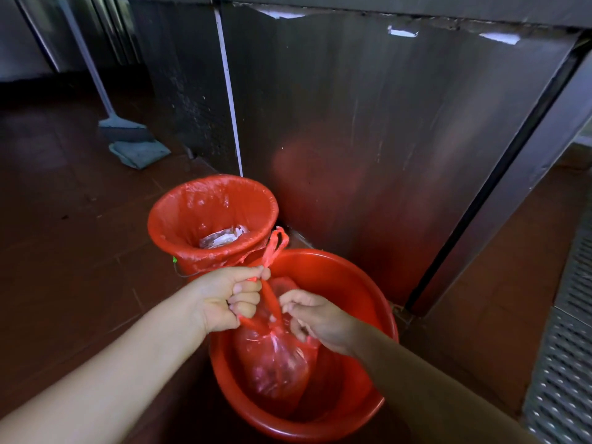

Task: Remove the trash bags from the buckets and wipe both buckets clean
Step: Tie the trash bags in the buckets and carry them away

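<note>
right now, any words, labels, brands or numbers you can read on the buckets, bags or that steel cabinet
None can be read.
Near red bucket: no print shows.
Far red bucket: none.
Tied red trash bag, gripped by left hand and right hand: plain.
Steel cabinet: only torn white film scraps, unprinted.

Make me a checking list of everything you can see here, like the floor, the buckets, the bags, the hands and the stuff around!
Surface: dark red tiled floor, a few specks on it.
Job's things: near bucket holds a gathered red trash bag; far bucket is lined with a bag, with clear wrapping inside.
Clutter: mop head on a grey cloth.
Hands: left hand grips the bag's handles; right hand pinches its neck.
Cables: nothing seen.
Surroundings: steel cabinet panel behind the buckets; perforated metal grating at right.
</note>
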A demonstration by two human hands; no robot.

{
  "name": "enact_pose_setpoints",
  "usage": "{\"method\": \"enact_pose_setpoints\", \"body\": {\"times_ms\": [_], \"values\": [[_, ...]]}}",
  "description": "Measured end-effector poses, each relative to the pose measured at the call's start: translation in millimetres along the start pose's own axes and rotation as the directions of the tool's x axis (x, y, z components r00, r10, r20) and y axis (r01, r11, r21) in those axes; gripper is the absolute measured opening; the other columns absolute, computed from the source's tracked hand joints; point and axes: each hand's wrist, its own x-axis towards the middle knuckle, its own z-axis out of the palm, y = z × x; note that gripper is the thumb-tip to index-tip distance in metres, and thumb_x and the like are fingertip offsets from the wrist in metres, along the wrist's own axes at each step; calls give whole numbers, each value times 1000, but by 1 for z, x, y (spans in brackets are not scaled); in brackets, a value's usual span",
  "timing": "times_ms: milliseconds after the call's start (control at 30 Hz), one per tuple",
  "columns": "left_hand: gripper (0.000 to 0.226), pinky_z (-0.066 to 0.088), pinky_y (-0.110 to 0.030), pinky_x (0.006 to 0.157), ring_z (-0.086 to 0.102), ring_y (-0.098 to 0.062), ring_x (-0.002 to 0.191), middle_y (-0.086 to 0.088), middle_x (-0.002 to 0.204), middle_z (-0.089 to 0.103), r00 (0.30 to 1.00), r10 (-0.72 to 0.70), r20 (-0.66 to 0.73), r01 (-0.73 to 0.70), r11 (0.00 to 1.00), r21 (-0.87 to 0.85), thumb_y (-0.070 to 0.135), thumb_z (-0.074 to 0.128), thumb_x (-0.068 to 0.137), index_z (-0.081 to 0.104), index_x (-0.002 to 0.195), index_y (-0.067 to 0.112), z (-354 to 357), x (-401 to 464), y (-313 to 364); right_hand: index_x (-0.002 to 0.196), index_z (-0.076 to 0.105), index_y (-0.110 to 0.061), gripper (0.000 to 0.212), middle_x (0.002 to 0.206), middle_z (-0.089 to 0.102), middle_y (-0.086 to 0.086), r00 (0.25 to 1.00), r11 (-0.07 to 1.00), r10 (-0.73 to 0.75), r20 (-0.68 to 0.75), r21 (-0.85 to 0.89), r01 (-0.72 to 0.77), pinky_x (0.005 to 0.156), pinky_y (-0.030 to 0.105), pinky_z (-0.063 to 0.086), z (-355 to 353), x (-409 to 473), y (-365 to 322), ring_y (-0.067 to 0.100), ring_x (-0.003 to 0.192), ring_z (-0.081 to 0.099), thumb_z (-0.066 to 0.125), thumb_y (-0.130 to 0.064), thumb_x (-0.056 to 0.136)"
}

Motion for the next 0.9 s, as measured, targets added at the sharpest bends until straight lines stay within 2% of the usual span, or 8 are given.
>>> {"method": "enact_pose_setpoints", "body": {"times_ms": [133,233,367,500,633,700,800,900], "values": [[25,11,-15,28,19,-5,23,7,32,24,992,11,-127,-41,971,-234,8,42,92,48,68,9,-15,-2,17,89,45,-16,18,81,61,9,996,981,-62,59,189,50,39,16,27,-6,-1,-6,4,38,31,38,-2,97],[28,11,-15,29,19,-6,22,6,31,24,981,-14,-194,-71,900,-429,8,40,94,46,66,8,-18,0,23,94,60,-18,22,81,60,1,989,973,-111,98,214,88,38,15,27,-5,-1,-11,2,39,30,43,-4,97],[33,13,-16,28,18,-7,22,5,31,24,974,-30,-226,-102,827,-552,9,39,95,47,64,6,-7,3,22,94,73,-28,20,65,62,-21,990,969,-140,-14,-208,134,54,9,40,5,7,-17,-6,55,53,69,-14,81],[32,13,-16,27,17,-8,20,4,29,24,961,-35,-275,-144,785,-603,8,39,95,47,64,6,-5,6,19,63,59,-32,19,57,49,-12,960,787,-262,-100,-599,152,59,31,42,13,11,-10,1,55,45,77,-34,66],[31,17,-15,28,20,-7,22,4,32,26,961,-41,-275,-119,831,-543,9,40,96,48,66,6,-15,6,11,64,61,-20,18,59,55,-4,972,957,-176,-158,-259,131,51,24,37,9,4,-9,8,52,45,72,-16,78],[27,28,-14,38,30,-6,29,2,39,36,953,-19,-301,-110,907,-406,10,42,96,49,70,8,-20,7,2,74,61,-11,11,61,61,0,980,988,-131,-148,-104,116,43,19,34,3,-1,-12,8,41,44,65,-10,83],[25,44,-18,57,47,-10,61,-4,67,47,942,66,-329,-140,968,-206,13,44,97,51,73,11,-26,8,-12,78,52,-12,13,66,67,8,973,988,-21,-229,144,55,34,16,25,-1,-2,-15,9,32,43,56,-7,89],[28,57,-31,69,64,-20,78,-9,73,57,961,143,-238,-211,933,-291,9,40,98,50,72,7,-23,0,-20,76,44,-15,21,69,66,19,958,918,129,-257,397,-18,30,15,19,-3,-2,-16,8,30,38,50,-4,94]]}}
